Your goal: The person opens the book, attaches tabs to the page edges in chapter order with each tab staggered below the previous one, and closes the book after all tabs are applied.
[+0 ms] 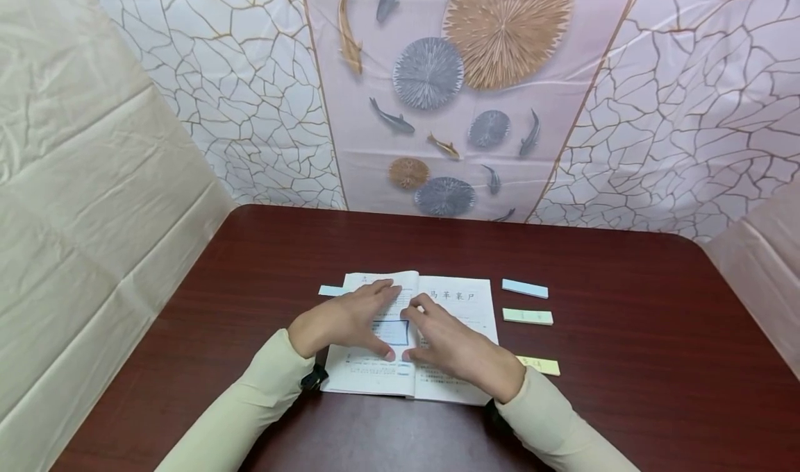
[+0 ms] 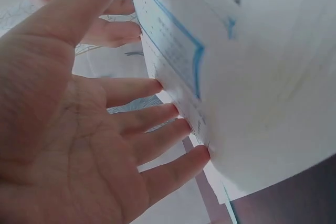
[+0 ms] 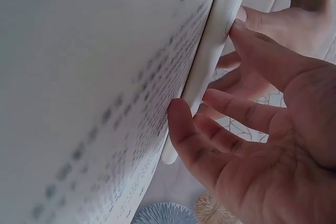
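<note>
An open book (image 1: pixel 475 309) with printed pages lies on the table. My left hand (image 1: pixel 346 319) is over its left page, fingers spread and thumb near the centre fold. In the left wrist view, the extended fingertips of that hand (image 2: pixel 105 145) touch the page (image 2: pixel 273 77) beside a blue-outlined text box. My right hand (image 1: pixel 459 343) is over the right page. The right wrist view shows its lightly bent fingertips (image 3: pixel 181 111) touching the paper along the fold. Both thumbs are close together. A pale blue paper tab (image 1: pixel 330 291) sticks out past the book's left edge.
Right of the book lie a blue sticky-note pad (image 1: pixel 525 289), a green one (image 1: pixel 528 316) and a yellow one (image 1: pixel 542 366), partly covered by the right forearm. The dark reddish table (image 1: pixel 650 333) reaches back to a patterned cloth wall (image 1: pixel 437 146).
</note>
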Available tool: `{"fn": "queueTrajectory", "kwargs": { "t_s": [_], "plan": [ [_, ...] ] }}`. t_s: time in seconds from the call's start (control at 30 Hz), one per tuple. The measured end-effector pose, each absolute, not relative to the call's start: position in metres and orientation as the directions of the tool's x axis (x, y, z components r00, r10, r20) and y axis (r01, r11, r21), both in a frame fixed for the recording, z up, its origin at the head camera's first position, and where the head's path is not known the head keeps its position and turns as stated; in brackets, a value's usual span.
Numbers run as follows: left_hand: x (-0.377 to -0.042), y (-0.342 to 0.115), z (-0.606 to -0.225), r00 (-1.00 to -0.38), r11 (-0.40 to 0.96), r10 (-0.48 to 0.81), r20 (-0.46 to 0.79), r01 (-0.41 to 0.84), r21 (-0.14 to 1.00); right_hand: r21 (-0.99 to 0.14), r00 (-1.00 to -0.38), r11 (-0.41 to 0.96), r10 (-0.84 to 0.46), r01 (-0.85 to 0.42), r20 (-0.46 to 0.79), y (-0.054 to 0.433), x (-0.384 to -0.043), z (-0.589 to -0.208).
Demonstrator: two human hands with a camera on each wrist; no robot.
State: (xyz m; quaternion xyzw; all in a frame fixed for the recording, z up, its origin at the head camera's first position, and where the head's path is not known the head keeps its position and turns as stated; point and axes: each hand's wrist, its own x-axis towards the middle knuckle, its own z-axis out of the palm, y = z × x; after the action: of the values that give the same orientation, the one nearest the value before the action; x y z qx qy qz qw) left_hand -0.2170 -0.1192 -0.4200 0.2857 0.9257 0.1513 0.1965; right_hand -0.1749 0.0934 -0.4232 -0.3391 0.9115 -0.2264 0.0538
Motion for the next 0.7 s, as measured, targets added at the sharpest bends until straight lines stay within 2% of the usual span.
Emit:
{"fn": "queueTrajectory", "kwargs": {
  "t_s": [0.23, 0.33, 0.53, 0.7],
  "plan": [
    [-0.216, -0.119, -0.42, -0.75, 0.8, 0.574, -0.328, 0.429, 0.419, -0.535, -0.747, 0.665, -0.658, -0.521, -0.091, 0.107, -0.184, -0.409],
    [-0.215, -0.117, -0.421, -0.758, 0.801, 0.565, -0.326, 0.41, 0.437, -0.539, -0.752, 0.667, -0.653, -0.514, -0.091, 0.121, -0.19, -0.398],
    [-0.215, -0.11, -0.425, -0.763, 0.803, 0.555, -0.33, 0.389, 0.451, -0.524, -0.827, 0.719, -0.559, -0.455, -0.049, 0.163, -0.196, -0.384],
    [-0.213, -0.112, -0.424, -0.773, 0.823, 0.53, -0.347, 0.37, 0.432, -0.499, -0.866, 0.755, -0.5, -0.425, -0.019, 0.194, -0.198, -0.385]
  ]
}}
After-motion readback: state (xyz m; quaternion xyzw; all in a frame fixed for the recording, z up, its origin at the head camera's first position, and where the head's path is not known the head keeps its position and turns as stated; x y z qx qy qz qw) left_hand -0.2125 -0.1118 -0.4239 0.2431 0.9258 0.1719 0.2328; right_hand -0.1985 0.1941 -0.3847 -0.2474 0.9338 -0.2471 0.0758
